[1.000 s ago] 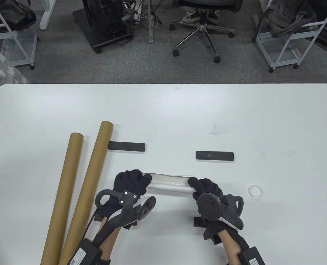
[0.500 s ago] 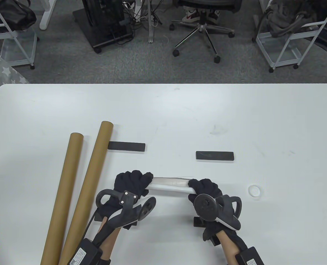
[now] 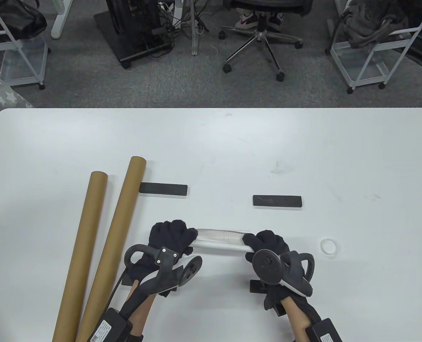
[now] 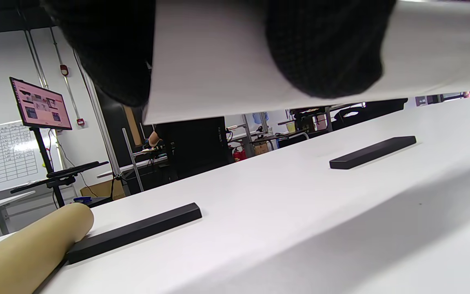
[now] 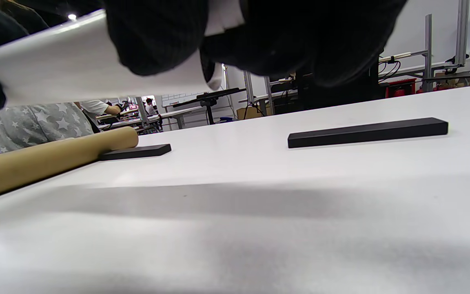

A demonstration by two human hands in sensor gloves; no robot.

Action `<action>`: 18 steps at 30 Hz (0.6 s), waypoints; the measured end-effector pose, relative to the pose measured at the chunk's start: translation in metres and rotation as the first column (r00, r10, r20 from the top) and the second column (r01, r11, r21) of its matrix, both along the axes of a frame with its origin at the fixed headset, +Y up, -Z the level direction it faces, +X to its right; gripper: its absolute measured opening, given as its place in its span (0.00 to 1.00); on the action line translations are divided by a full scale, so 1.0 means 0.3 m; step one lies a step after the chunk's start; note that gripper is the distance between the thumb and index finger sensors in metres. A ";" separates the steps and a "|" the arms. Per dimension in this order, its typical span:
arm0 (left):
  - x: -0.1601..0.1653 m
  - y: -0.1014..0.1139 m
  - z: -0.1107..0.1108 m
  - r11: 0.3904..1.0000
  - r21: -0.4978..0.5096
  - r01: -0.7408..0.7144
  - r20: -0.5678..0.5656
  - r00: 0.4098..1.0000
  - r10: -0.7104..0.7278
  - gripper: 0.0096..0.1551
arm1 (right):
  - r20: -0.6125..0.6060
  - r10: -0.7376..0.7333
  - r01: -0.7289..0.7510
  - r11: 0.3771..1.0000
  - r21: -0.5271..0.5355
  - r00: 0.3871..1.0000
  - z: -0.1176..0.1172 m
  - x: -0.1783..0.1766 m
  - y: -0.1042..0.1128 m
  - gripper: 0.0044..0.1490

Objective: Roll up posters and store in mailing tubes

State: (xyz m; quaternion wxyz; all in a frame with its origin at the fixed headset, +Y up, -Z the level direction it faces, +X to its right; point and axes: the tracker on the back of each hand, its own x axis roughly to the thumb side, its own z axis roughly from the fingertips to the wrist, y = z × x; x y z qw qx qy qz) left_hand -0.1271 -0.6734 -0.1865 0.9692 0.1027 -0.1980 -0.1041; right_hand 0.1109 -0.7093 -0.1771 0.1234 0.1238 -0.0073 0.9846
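White poster [image 3: 220,239], brown tubes [image 3: 109,245], black gloves.

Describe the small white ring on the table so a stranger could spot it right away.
On the white table, look to the near right, just beyond the gloved right hand. The small white plastic ring lies flat there by itself, the only round, hollow thing, unlike the flat black rectangular bars.

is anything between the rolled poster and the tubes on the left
Nothing visible. The rolled poster is held off the table by the left hand and right hand; bare table lies between it and the nearer tube. A black bar touches that tube's far end.
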 end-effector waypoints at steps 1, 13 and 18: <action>-0.004 0.000 -0.002 1.000 -0.016 -0.020 -0.002 1.000 0.020 0.28 | 0.001 -0.001 0.001 1.000 0.004 1.000 0.000 0.002 -0.001 0.38; 0.004 -0.007 -0.002 0.999 -0.045 -0.019 0.006 1.000 0.020 0.38 | -0.004 0.015 -0.015 1.000 -0.012 1.000 0.004 -0.005 0.000 0.37; 0.003 -0.006 0.001 1.000 -0.018 0.009 0.006 1.000 -0.009 0.32 | 0.006 0.055 -0.055 0.998 0.040 0.998 0.007 -0.014 0.007 0.31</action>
